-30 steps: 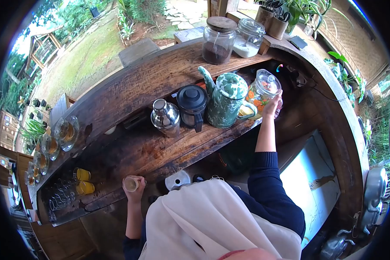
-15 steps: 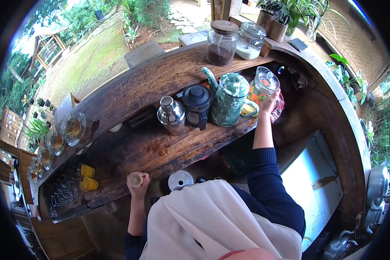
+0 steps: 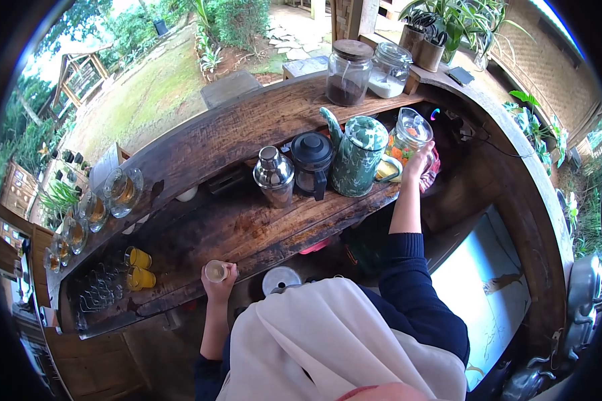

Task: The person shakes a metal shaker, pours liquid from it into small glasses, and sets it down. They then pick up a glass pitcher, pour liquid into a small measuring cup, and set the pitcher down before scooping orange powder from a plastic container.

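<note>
A small clear glass (image 3: 216,271) with a pale content is in my left hand (image 3: 222,286), fingers wrapped round it, near the front edge of the wooden counter. My right hand (image 3: 418,162) is closed at the near side of a glass pitcher (image 3: 415,127) with an orange and green pattern; the exact grip is partly hidden. Beside that hand lies a red checkered cloth (image 3: 432,170). To its left stand a green speckled enamel pot (image 3: 358,160), a black-lidded French press (image 3: 312,157) and a steel cocktail shaker (image 3: 274,177).
Two yellow glasses (image 3: 139,278) stand near several upside-down clear glasses (image 3: 99,294) at the left. Several glass cups on saucers (image 3: 122,192) line the upper ledge (image 3: 214,144). Two lidded jars (image 3: 349,73) sit at the back. A round metal lid (image 3: 281,279) is below the counter edge.
The view has shifted slightly, so the counter items appear a little to the right. Both hands keep their places, with the glass and the pitcher still in them.
</note>
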{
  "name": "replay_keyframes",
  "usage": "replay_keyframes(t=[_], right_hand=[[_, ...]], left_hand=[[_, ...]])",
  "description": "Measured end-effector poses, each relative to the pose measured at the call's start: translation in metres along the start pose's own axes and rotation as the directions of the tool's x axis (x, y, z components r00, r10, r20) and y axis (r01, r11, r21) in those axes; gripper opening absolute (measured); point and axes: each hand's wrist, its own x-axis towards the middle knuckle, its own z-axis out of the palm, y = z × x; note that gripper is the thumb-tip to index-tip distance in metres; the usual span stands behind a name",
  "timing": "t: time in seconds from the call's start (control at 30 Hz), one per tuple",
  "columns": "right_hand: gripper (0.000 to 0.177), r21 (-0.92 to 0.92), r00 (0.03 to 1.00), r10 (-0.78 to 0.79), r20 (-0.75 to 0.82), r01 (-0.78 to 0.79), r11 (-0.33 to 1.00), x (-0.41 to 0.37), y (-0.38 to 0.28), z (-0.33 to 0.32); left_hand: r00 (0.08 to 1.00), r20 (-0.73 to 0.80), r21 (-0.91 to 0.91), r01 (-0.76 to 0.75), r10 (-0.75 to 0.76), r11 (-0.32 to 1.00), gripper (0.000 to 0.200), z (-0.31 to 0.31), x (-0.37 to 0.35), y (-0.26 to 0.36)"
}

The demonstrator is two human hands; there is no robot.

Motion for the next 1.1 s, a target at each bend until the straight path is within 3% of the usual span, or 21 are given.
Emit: replay_keyframes(t=[0.07,0.23,0.4,0.43,0.53,0.67,0.77,0.9,1.03,1.1], right_hand=[[0.08,0.005,0.997,0.056,0.047,-0.057,0.998,-0.016,-0.02,0.002],[0.073,-0.001,0.993,-0.028,0.111,0.029,1.0,-0.021,0.002,-0.008],[0.069,0.19,0.983,-0.02,0.181,-0.015,0.982,-0.055,-0.009,-0.012],[0.069,0.221,0.965,-0.048,0.258,-0.01,0.975,-0.066,-0.022,-0.013],[0.069,0.206,0.974,-0.008,0.228,-0.041,0.978,-0.079,-0.023,-0.016],[0.075,0.022,0.973,0.009,0.232,-0.015,1.0,-0.097,-0.028,-0.026],[0.076,0.06,0.984,0.011,0.179,-0.022,0.998,-0.127,-0.053,-0.024],[0.061,0.135,0.973,-0.201,0.112,0.186,0.973,-0.161,-0.08,-0.022],[0.056,0.073,0.871,-0.459,0.175,0.453,0.889,-0.187,-0.101,-0.019],[0.05,0.133,0.789,-0.574,0.218,0.559,0.819,-0.195,-0.104,-0.016]], left_hand=[[1.0,-0.012,-0.037,0.021,-0.021,0.999,0.013,0.0,0.001,0.004],[1.0,-0.029,-0.034,0.011,-0.012,0.999,0.013,0.0,0.002,0.006],[0.999,-0.034,-0.001,-0.032,0.032,0.999,0.013,0.0,0.003,0.007],[0.999,-0.034,-0.001,-0.032,0.032,0.999,0.013,0.0,0.003,0.006],[1.0,-0.026,-0.018,-0.008,0.007,1.0,0.013,0.002,0.001,0.001],[1.0,-0.028,-0.018,-0.008,0.007,1.0,0.014,0.001,0.001,0.003],[0.999,-0.028,-0.011,-0.017,0.017,1.0,0.014,0.0,0.001,0.004],[0.999,-0.047,-0.015,-0.026,0.026,1.0,0.013,0.001,0.002,0.006],[0.998,-0.045,0.025,-0.039,0.04,0.999,0.014,0.001,0.001,0.005],[0.997,-0.053,0.019,-0.053,0.054,0.998,0.015,0.001,0.002,0.006]])
